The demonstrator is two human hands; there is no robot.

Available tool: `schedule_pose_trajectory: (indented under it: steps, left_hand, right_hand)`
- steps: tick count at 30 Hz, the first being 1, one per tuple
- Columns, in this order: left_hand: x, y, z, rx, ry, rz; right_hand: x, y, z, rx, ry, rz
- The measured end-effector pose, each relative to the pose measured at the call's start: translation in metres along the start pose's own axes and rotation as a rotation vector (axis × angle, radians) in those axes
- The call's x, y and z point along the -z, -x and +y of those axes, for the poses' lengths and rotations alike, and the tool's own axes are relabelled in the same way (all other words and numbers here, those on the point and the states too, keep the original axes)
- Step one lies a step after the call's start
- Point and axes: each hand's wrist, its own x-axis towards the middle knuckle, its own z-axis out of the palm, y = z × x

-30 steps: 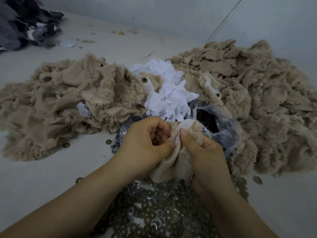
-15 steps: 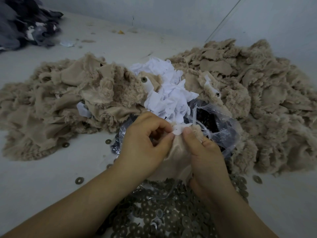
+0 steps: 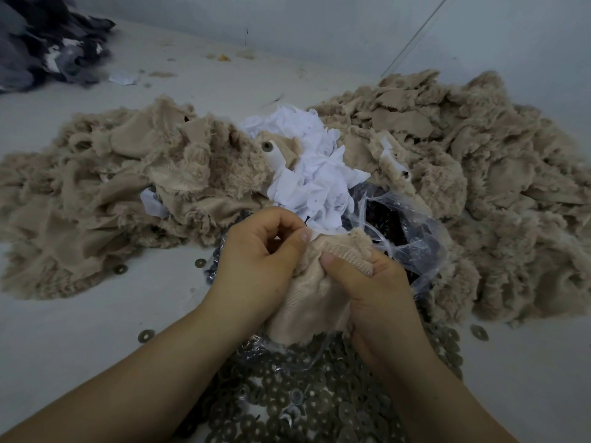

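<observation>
A beige plush fabric piece (image 3: 315,292), smooth backing outward with a fuzzy top edge, is held between both hands at the centre. My left hand (image 3: 259,260) curls its fingers at the piece's upper left, thumb pressed on the fabric. My right hand (image 3: 374,282) grips its right side, thumb across the backing. What the left fingers pinch inside is hidden. Below my wrists lies a heap of round metal washers (image 3: 297,398) on clear plastic.
Beige plush pieces are piled at the left (image 3: 105,190) and at the right (image 3: 479,174). White fabric scraps (image 3: 313,177) lie between them. A clear plastic bag (image 3: 399,228) of dark parts sits behind my hands. Dark cloth (image 3: 41,43) is heaped at the far left. Loose washers (image 3: 146,335) dot the table.
The white scrap seen at the top of the held piece is no longer visible. My right thumb has slid lower on the backing, and the left hand has shifted slightly up.
</observation>
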Motion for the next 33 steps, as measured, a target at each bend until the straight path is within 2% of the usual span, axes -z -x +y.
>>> schedule_pose_trajectory:
  steps: [8, 14, 18, 22, 26, 33]
  left_hand:
    - [0.003, 0.004, -0.001, 0.045, 0.084, -0.057]
    - [0.0, 0.004, -0.003, 0.037, 0.07, -0.035]
    - [0.0, 0.004, -0.002, 0.013, 0.053, -0.068]
    - [0.001, 0.004, -0.003, 0.007, 0.065, -0.099]
    - [0.005, 0.003, -0.007, 0.087, 0.229, -0.133]
    - [0.003, 0.007, -0.01, 0.138, 0.302, -0.085]
  right_hand:
    - [0.0, 0.0, -0.001, 0.0, -0.012, 0.017]
    - [-0.001, 0.003, -0.001, 0.078, 0.161, 0.096]
    - [-0.002, 0.004, -0.003, 0.13, 0.199, 0.064]
    - [-0.002, 0.003, -0.005, 0.041, 0.092, 0.019]
    - [-0.001, 0.001, -0.004, -0.115, -0.051, 0.06]
    - [-0.004, 0.001, -0.008, -0.259, -0.274, 0.01]
